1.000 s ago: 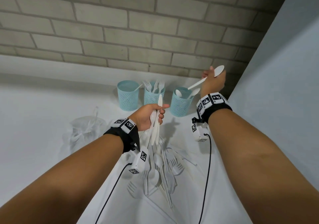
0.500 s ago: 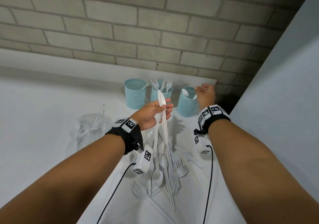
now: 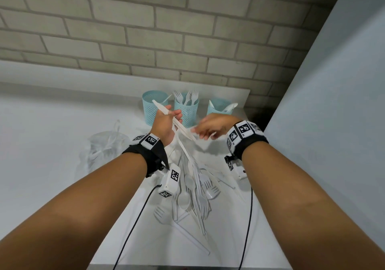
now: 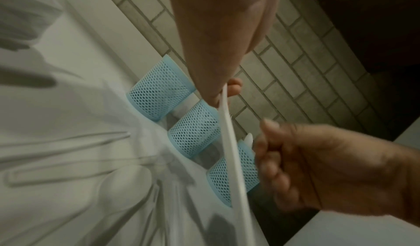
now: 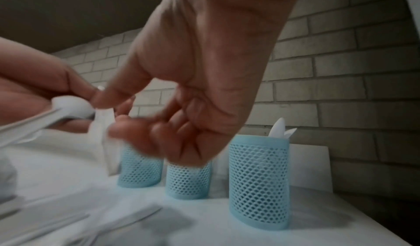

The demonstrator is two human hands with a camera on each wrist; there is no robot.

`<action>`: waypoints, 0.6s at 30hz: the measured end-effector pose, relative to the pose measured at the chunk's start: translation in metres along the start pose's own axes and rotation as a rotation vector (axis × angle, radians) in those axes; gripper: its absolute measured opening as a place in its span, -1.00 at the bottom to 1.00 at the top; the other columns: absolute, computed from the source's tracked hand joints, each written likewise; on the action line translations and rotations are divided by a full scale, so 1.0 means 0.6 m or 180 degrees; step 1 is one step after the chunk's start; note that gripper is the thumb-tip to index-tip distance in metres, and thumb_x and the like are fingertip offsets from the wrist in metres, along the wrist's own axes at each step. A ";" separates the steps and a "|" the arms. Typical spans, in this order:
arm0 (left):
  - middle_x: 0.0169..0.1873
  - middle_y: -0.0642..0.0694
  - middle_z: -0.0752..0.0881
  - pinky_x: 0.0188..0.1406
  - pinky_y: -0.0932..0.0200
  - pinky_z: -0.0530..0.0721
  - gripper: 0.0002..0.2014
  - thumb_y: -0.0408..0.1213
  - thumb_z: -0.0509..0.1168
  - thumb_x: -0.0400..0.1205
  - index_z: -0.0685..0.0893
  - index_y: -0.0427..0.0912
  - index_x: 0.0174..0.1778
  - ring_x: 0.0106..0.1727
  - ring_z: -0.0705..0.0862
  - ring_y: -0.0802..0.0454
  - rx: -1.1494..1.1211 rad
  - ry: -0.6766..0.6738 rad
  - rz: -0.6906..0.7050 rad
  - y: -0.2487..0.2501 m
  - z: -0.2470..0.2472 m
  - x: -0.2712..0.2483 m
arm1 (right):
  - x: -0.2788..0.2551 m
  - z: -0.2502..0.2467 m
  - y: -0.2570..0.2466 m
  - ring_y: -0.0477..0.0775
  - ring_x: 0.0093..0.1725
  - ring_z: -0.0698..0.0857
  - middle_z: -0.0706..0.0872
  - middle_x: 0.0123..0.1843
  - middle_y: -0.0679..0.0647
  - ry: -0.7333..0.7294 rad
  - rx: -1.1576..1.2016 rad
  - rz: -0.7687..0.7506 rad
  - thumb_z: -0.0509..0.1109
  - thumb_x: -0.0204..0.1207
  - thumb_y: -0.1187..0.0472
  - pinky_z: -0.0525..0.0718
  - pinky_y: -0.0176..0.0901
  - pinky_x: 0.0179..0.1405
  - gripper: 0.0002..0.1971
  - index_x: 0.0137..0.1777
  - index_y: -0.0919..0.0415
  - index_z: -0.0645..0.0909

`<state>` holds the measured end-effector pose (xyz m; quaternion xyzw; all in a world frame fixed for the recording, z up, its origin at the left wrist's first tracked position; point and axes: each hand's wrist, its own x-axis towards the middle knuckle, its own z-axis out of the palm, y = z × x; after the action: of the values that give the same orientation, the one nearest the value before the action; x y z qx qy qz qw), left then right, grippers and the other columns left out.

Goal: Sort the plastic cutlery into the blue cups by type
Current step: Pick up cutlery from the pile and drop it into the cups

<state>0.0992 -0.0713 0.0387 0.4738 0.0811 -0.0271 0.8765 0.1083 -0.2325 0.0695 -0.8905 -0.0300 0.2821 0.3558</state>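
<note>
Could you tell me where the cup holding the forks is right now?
In the head view, the fork cup is the middle of three blue cups by the brick wall, just beyond the left hand.

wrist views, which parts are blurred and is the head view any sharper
Left wrist view: the right hand and the white tabletop are smeared, the pale blue mesh cups crisp. Right wrist view: the right hand's fingertips and foreground cutlery blur. Head view: sharper, only the right hand slightly smeared.

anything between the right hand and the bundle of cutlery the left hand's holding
Nothing visible. The right hand has reached the bundle of cutlery held by the left hand; its fingertips are at the handles.
</note>
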 end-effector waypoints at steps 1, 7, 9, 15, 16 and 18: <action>-0.14 -0.14 0.61 -0.06 0.22 0.60 -0.59 -0.49 0.01 0.73 0.22 -0.25 0.52 -0.11 0.62 0.03 0.0005 0.0058 0.0058 -0.001 -0.001 0.001 | 0.000 0.010 0.000 -0.08 -0.23 0.69 0.75 -0.21 0.01 -0.0354 -0.0141 0.0192 0.48 0.45 0.03 0.58 -0.26 -0.23 -0.79 -0.10 0.17 0.64; -0.15 -0.12 0.61 0.38 -0.03 0.50 -0.81 -0.46 -0.08 0.75 0.28 -0.12 0.19 0.16 0.59 -0.13 -0.0109 0.0347 0.0202 -0.013 0.001 0.002 | 0.015 0.067 -0.016 -0.04 0.01 0.73 0.76 -0.04 0.02 -0.1154 0.0028 0.0043 0.38 0.56 0.11 0.65 -0.13 0.04 -0.88 0.02 0.12 0.58; -0.13 -0.11 0.61 0.40 -0.03 0.48 -0.83 -0.44 -0.08 0.76 0.28 -0.12 0.18 0.20 0.58 -0.12 -0.0146 0.0339 0.0206 -0.014 0.003 -0.003 | 0.018 0.076 -0.024 -0.10 -0.30 0.73 0.69 -0.26 0.03 -0.1013 0.0270 -0.0070 0.33 0.61 0.19 0.68 -0.21 -0.18 -0.95 -0.08 0.14 0.55; 0.25 -0.33 0.56 0.43 0.00 0.46 -0.64 -0.28 -0.16 0.80 0.28 -0.30 0.48 0.44 0.50 -0.17 -0.0098 0.0400 0.0298 0.005 -0.007 -0.010 | -0.001 0.024 -0.030 -0.20 -0.65 0.22 0.24 -0.50 -0.07 -0.1043 0.0309 0.0115 0.08 0.73 0.13 0.27 -0.42 -0.65 -0.81 0.01 0.06 0.53; 0.30 -0.34 0.54 0.38 0.04 0.47 -0.63 -0.29 -0.14 0.80 0.31 -0.31 0.48 0.45 0.50 -0.16 -0.0064 0.0408 0.0281 0.008 -0.011 -0.008 | -0.004 0.008 -0.025 -0.21 -0.65 0.21 0.24 -0.54 -0.10 -0.0997 0.0452 0.0147 0.08 0.72 0.09 0.24 -0.43 -0.68 -0.79 0.02 0.07 0.54; 0.37 -0.32 0.50 0.32 0.07 0.50 -0.64 -0.31 -0.08 0.79 0.39 -0.31 0.45 0.46 0.50 -0.13 0.0061 0.0374 0.0249 0.010 -0.019 -0.004 | -0.003 -0.024 -0.013 -0.19 -0.66 0.23 0.27 -0.59 -0.12 -0.0546 0.1039 0.0113 0.09 0.71 0.03 0.27 -0.40 -0.68 -0.73 -0.02 0.11 0.58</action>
<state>0.0960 -0.0586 0.0382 0.4858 0.1136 0.0343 0.8660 0.1154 -0.2360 0.0835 -0.7940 0.0018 0.3643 0.4867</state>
